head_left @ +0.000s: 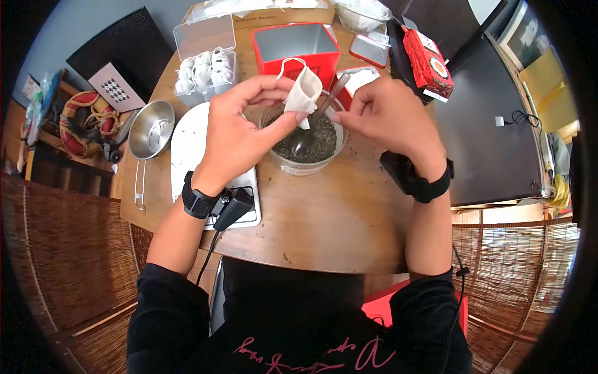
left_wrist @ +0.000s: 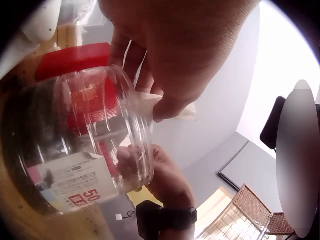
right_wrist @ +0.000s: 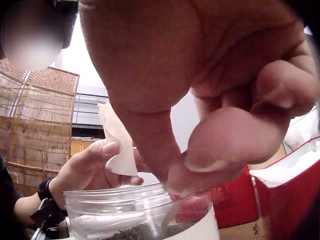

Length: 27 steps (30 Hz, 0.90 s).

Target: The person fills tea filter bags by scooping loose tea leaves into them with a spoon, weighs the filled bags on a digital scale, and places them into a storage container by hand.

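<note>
My left hand [head_left: 237, 137] pinches a small white cloth drawstring bag [head_left: 302, 95] between thumb and fingers, its mouth tilted up and its string looped above. Below it stands a clear plastic jar [head_left: 306, 168] of dark green dried leaves [head_left: 321, 140]. A metal spoon [head_left: 329, 103] stands in the jar, bowl in the leaves and handle leaning right. Beside the handle, over the jar's right rim, is my right hand [head_left: 393, 118], fingers curled. In the right wrist view its thumb [right_wrist: 145, 140] meets the fingertips near the rim, with nothing visible between them.
A lidded plastic box [head_left: 205, 81] of filled white bags sits back left. Close by are a metal pan [head_left: 151, 131] and a white board [head_left: 187, 146]. Behind the jar is an open red tin [head_left: 296, 59]. A red packet [head_left: 428, 62] lies at the right.
</note>
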### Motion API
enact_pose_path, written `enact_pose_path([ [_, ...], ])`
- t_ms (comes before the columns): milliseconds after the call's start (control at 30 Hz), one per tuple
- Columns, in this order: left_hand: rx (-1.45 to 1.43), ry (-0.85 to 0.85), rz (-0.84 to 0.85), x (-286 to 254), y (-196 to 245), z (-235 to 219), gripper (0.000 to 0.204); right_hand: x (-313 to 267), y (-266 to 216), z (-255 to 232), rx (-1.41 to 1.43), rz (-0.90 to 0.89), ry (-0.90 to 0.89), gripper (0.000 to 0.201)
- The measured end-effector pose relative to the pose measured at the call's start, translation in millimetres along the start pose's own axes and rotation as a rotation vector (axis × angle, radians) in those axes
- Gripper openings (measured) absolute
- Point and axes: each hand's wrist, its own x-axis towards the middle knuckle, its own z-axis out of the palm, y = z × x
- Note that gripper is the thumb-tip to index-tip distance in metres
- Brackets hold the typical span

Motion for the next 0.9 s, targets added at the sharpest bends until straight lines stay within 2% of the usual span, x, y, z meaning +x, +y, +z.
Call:
enact_pose_path([
  [100, -0.041, 0.032, -0.05, -1, -4, 0, 0.036, 5, 6, -5, 0.059, 0.078, 0.052, 0.044],
  [133, -0.034, 0.036, -0.052, -1, -4, 1, 0.036, 7, 10, -2, -0.013, -0.012, 0.188, 0.048],
  [167, -0.011, 0.065, -0.025, 0, -4, 2, 0.034, 8, 11, -1, -0.006, -0.021, 0.186, 0.048],
  [233, 0.03, 0.1, 0.001, 2, -5, 2, 0.032, 11, 6, 5, 0.165, 0.035, 0.211, 0.045],
  [300, -0.014, 0.067, -0.024, 2, -8, 1, 0.032, 15, 6, 14, 0.272, 0.009, 0.173, 0.039],
  [367, -0.023, 0.056, -0.059, 2, -8, 0, 0.031, 19, 12, 20, 0.309, -0.159, 0.152, 0.031],
  [433, -0.008, 0.012, -0.064, 2, -8, -2, 0.035, 15, 7, 13, 0.257, -0.121, 0.119, 0.025],
  [500, -0.043, 0.042, -0.067, 2, -9, 1, 0.033, 9, -1, 5, 0.199, -0.088, 0.086, 0.021],
  [600, -0.071, 0.068, -0.084, 3, -7, 1, 0.03, 5, -8, 0, 0.297, -0.072, 0.11, 0.022],
  [667, -0.072, 0.054, -0.104, 3, -6, 1, 0.031, 5, -7, 4, 0.23, -0.031, 0.234, 0.029],
  [700, -0.06, 0.04, -0.095, 2, -7, 0, 0.031, 6, -5, 9, 0.23, -0.026, 0.234, 0.029],
  [767, -0.052, 0.022, -0.093, 0, -9, 1, 0.032, 13, 2, 21, 0.248, -0.172, 0.379, 0.035],
  [900, -0.035, -0.037, -0.081, -1, -6, 1, 0.034, 21, 9, 32, 0.428, -0.142, 0.241, 0.032],
])
